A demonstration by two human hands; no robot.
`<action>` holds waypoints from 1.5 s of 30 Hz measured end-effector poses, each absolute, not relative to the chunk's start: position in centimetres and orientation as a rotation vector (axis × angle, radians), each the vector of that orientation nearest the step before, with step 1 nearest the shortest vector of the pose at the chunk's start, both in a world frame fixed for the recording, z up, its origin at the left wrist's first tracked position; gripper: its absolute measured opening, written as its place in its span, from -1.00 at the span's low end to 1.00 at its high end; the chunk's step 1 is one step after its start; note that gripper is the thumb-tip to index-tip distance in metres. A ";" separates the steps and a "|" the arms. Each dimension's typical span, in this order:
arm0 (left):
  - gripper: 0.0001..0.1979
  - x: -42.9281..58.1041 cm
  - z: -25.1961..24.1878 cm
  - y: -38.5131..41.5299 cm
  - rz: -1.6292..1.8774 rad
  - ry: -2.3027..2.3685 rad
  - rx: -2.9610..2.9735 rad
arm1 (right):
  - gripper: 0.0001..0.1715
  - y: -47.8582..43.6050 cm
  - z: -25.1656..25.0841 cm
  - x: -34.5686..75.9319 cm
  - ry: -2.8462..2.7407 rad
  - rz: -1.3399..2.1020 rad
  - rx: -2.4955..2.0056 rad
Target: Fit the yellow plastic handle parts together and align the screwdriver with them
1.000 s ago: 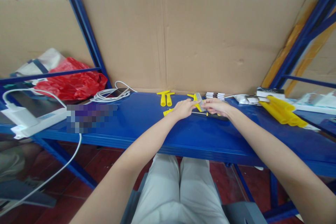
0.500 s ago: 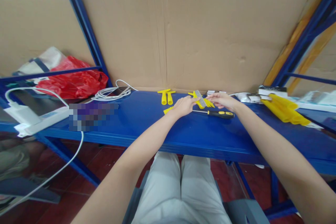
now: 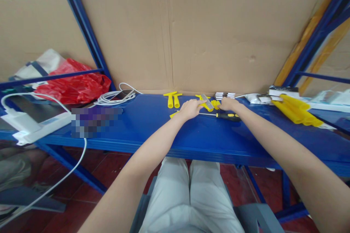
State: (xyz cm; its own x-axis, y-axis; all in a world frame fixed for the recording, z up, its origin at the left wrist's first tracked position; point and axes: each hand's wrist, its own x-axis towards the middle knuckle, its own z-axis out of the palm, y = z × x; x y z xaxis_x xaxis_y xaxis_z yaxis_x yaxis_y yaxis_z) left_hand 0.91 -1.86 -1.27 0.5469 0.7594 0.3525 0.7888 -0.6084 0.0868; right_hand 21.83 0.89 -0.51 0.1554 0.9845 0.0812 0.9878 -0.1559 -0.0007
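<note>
My left hand [image 3: 192, 109] is closed with its fingertips at a yellow T-shaped piece [image 3: 209, 108] that has a grey, see-through strip [image 3: 207, 101] along it. Just to the right, small yellow parts [image 3: 215, 104] lie in a cluster. Over their right side my right hand [image 3: 229, 104] bends down with curled fingers; its fingertips are at the parts, and what they pinch is partly hidden. A screwdriver [image 3: 228, 117] with a black and yellow handle lies in front of both hands. Another yellow piece [image 3: 173, 114] shows partly behind my left wrist.
Two yellow T-shaped handles [image 3: 173, 100] lie at the back of the blue table [image 3: 147, 123]. A white cable coil [image 3: 116, 97], red plastic bag [image 3: 73, 82] and power strip [image 3: 46, 129] are left. At right are yellow tubes [image 3: 296, 111] and small packets [image 3: 258, 98]. Cardboard [image 3: 218, 36] stands behind.
My right hand has turned over and its spread fingers have curled down onto the small yellow parts. My left hand has barely moved. The view has shifted slightly.
</note>
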 end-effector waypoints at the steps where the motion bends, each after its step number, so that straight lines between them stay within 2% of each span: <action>1: -0.58 0.9 -1.3 -1.9 -0.555 -1.350 -2.696 | -0.57 1.1 -0.5 21.8 -2.009 -0.103 -2.357; 15: -0.60 1.2 -1.5 -1.8 -0.569 -1.359 -2.730 | -0.72 2.4 -2.4 25.2 -2.061 -0.007 -2.174; 23: -0.60 1.2 -1.6 -1.7 -0.587 -1.351 -2.765 | -0.77 1.3 -2.2 24.8 -1.971 -0.128 -2.272; 33: -0.61 1.2 -1.6 -1.6 -0.601 -1.379 -2.754 | -0.68 0.3 -0.8 25.0 -1.673 -0.133 -2.060; 37: -0.61 1.2 -1.8 -1.5 -0.616 -1.365 -2.762 | -0.72 0.2 -0.3 24.9 -1.518 -0.110 -1.952; 40: -0.61 1.2 -1.8 -1.5 -0.609 -1.362 -2.761 | -0.74 0.4 -0.4 24.9 -1.395 -0.018 -1.811; 45: -0.60 1.2 -1.7 -1.6 -0.589 -1.365 -2.748 | -0.82 0.9 -0.7 24.9 -1.217 0.384 -1.551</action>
